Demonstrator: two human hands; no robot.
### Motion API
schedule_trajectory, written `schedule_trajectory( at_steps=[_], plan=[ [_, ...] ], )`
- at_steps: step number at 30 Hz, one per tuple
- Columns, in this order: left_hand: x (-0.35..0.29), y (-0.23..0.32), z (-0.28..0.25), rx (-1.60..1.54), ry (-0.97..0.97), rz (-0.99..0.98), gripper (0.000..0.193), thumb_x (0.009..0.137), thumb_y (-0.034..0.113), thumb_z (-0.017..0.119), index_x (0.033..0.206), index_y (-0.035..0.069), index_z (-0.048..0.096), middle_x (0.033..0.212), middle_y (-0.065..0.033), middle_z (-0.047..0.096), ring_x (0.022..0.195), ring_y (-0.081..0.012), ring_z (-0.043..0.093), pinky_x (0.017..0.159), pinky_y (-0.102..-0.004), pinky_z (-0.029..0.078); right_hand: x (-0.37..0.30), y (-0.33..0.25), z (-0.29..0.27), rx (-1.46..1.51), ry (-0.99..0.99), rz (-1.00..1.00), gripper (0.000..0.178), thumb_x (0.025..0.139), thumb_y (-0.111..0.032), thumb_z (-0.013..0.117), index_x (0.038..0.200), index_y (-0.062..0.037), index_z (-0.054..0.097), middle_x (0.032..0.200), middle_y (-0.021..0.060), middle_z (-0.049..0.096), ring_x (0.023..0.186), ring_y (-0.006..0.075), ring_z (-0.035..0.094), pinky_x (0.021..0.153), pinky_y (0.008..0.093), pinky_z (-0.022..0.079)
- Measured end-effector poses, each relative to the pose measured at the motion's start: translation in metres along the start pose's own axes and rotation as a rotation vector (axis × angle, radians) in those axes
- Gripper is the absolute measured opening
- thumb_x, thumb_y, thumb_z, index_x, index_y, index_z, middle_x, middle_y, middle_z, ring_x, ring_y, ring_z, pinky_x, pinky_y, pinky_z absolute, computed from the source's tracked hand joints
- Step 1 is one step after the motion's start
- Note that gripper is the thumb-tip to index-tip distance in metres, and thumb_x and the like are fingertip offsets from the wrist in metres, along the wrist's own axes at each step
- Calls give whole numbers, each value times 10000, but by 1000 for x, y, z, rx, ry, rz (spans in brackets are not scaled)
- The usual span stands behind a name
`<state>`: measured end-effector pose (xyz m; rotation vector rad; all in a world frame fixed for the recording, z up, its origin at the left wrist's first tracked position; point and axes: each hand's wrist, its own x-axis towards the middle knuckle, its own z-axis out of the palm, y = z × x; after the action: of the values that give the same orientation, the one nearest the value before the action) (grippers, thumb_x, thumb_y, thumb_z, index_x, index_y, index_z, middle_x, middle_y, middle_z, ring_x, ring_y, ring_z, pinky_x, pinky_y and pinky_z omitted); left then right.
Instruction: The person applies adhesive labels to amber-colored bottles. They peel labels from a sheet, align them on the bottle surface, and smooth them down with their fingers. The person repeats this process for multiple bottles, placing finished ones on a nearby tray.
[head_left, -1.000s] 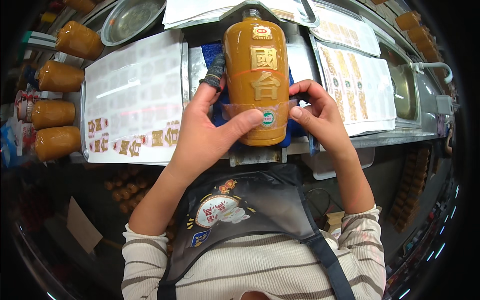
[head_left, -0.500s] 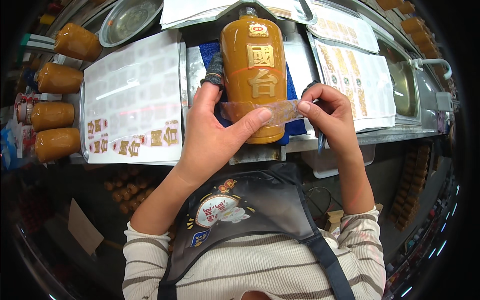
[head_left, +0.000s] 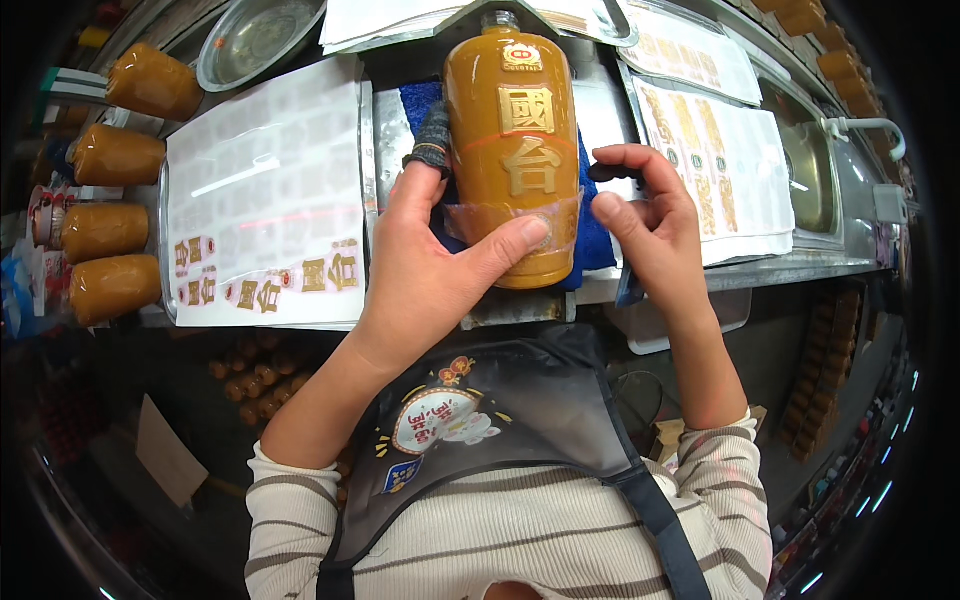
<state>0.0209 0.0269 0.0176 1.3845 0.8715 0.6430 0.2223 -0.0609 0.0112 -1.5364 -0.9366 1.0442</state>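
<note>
A glossy ochre bottle [head_left: 512, 160] with raised gold characters and an uncovered glass neck lies on a blue cloth [head_left: 597, 235]. My left hand [head_left: 420, 255] grips its left side, a dark knitted cover on a finger, the thumb pressing on the lower front. Under that thumb, a clear strip decal [head_left: 485, 222] with a faint print wraps across the bottle. Just off the bottle's right side is my right hand [head_left: 655, 220], thumb and dark-covered index finger apart. Its lower fingers curl round a flat bluish tool [head_left: 628, 288], mostly hidden by the palm.
On the left, a tray with a white sheet [head_left: 265, 190] carries gold character decals; several ochre bottles [head_left: 118, 155] lie beyond it. Decal sheets [head_left: 715, 160] lie at right before a sink [head_left: 810, 160]. A metal bowl [head_left: 260, 45] stands at the far left.
My right thumb and index finger have let go of the strip's right end and parted. That end now lies against the bottle. My left hand stays on the bottle.
</note>
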Motion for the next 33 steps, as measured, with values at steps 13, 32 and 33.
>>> schedule_trajectory(
  at_steps=[13, 32, 33],
  plan=[
    [1, -1, 1, -5, 30, 81, 527, 813, 205, 864, 1156, -27, 537, 1144, -138, 661, 1079, -165, 620, 923, -317, 507, 6, 17, 6, 176, -99, 22, 563, 852, -179, 807, 1295, -13, 502, 1210, 89, 571, 599, -17, 493, 510, 145, 391],
    [0, -30, -16, -245, -41, 44, 731, 893, 182, 796, 1474, -42, 415, 1414, -123, 541, 1323, -189, 482, 1119, -344, 379, 3, 12, 9, 123, -95, 64, 562, 871, -194, 790, 1299, -5, 479, 1249, 97, 541, 690, 21, 577, 599, 161, 466],
    [-1, -29, -15, -255, -42, 39, 719, 899, 182, 789, 1473, -41, 417, 1412, -120, 543, 1323, -185, 481, 1118, -342, 379, 3, 11, 10, 130, -93, 56, 558, 873, -194, 789, 1295, -3, 479, 1244, 98, 542, 699, 26, 585, 605, 162, 472]
  ],
)
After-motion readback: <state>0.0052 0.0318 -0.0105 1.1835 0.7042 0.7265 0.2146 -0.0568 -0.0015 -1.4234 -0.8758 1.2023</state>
